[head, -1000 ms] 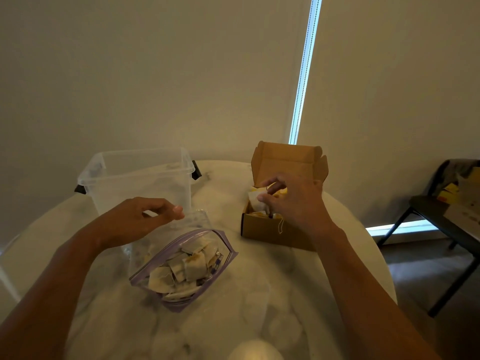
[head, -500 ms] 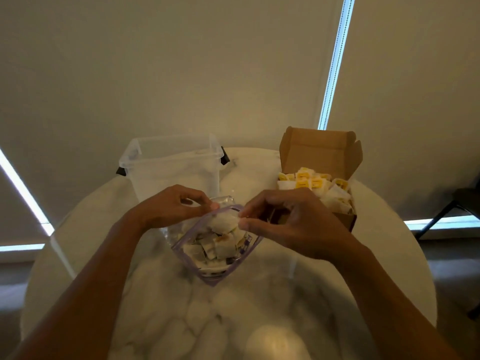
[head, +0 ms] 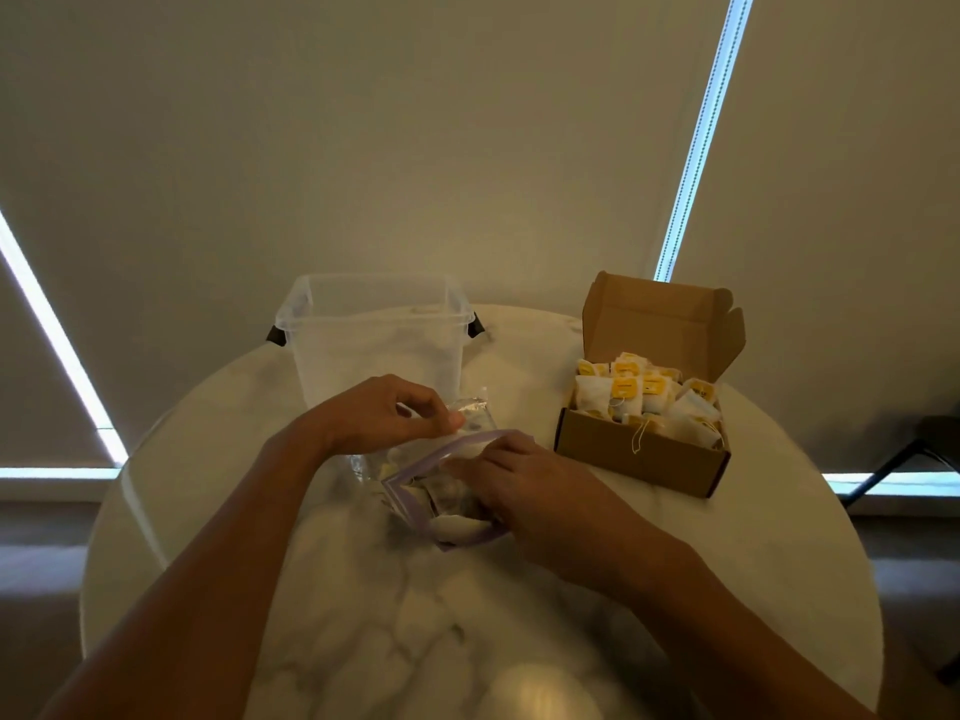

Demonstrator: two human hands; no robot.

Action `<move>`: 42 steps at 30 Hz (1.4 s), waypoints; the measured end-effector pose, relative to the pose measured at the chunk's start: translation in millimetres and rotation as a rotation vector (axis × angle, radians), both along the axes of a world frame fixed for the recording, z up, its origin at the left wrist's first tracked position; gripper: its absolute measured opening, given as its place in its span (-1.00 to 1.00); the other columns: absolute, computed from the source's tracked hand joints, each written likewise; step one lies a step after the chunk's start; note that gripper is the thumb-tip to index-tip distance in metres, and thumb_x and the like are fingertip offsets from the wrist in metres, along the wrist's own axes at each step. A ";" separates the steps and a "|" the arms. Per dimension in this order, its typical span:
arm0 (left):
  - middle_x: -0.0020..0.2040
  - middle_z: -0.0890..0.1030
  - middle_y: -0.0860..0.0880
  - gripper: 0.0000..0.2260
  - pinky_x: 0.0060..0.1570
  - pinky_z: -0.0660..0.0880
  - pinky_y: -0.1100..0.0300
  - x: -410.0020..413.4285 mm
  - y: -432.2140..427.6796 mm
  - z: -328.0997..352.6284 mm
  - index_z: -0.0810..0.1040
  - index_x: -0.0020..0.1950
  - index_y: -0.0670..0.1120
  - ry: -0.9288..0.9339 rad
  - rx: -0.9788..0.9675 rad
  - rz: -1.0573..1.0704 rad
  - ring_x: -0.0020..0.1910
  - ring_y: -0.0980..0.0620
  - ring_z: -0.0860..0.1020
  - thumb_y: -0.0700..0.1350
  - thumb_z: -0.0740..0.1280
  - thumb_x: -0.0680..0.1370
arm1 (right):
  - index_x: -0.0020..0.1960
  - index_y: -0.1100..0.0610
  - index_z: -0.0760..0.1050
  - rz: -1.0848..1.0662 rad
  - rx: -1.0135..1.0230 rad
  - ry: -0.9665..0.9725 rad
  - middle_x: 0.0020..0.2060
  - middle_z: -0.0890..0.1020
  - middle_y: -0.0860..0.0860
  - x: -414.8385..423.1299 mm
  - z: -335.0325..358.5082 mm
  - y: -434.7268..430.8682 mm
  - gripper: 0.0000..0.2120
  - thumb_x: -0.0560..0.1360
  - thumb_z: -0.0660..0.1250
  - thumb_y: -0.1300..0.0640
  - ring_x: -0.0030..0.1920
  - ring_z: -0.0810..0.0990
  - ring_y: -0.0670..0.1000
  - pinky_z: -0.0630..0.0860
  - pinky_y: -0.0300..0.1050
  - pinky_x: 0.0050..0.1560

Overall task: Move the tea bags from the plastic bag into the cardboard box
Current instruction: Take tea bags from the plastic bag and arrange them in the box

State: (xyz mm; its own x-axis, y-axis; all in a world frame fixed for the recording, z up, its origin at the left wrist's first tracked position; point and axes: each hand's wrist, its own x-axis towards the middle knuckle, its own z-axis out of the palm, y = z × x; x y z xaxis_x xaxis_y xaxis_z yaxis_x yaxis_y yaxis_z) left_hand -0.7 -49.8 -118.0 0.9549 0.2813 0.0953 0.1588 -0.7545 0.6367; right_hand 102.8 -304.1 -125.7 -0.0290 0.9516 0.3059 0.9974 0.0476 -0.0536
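Table as dial, person at 6 o'clock.

1 round marble table [head: 675, 589], white w/ grey veins; everything below sits on it.

1 clear plastic bin [head: 379, 345], upright at approx 11-12 o'clock near the far rim, lid off, 2 dark clips on its sides. Nothing seen inside.

1 cardboard box [head: 639, 459] at approx 2 o'clock, lid flap standing open toward the wall.

1 plastic bag [head: 400, 498], clear w/ purple zip rim, near centre just on the 12 side, mouth open toward 6. It lies just in front of the bin, well apart from the box.

2 hands. Left hand [head: 379, 413] comes in from 7 o'clock and pinches the bag's far edge between thumb and fingertips, lifting it. Right hand [head: 535, 491] comes in from 5 o'clock, fingers inside the bag's mouth; can't tell if they grasp anything, too blurred.

Tea bags, 2 lots: box lot [head: 634, 394] packed upright, white w/ yellow tags, at least 6 tags showing, 1 string hanging over the front wall; bag lot [head: 460, 527] a few pale ones, blurred, no exact count.
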 end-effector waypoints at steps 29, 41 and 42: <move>0.02 0.73 0.36 -0.57 0.16 0.51 0.32 2.4 3.8 -2.2 0.80 0.08 0.16 0.034 -0.053 0.012 0.09 0.29 0.66 0.42 0.38 0.47 | 0.27 -0.04 0.60 -0.211 0.610 0.913 0.10 0.71 -0.16 60.2 29.2 -46.5 -0.63 0.53 0.54 0.23 0.09 0.72 -0.08 0.66 -0.26 0.01; 0.04 0.77 0.28 -0.60 0.33 0.59 0.12 1.0 3.8 -3.2 0.81 0.06 0.18 0.028 -0.037 0.007 0.10 0.28 0.68 0.42 0.40 0.49 | 0.11 -0.01 0.64 -0.468 0.806 0.759 -0.02 0.74 -0.12 97.3 22.1 -55.4 -0.85 0.58 0.51 -0.01 -0.03 0.75 -0.08 0.72 -0.14 -0.05; 0.05 0.77 0.27 -0.56 0.34 0.59 0.11 1.1 4.3 -3.5 0.80 0.06 0.19 0.029 -0.036 0.000 0.10 0.27 0.68 0.47 0.39 0.48 | 0.14 0.00 0.64 -0.462 0.787 0.765 -0.01 0.74 -0.12 97.8 21.1 -54.3 -0.83 0.59 0.51 0.00 -0.03 0.76 -0.08 0.73 -0.13 -0.06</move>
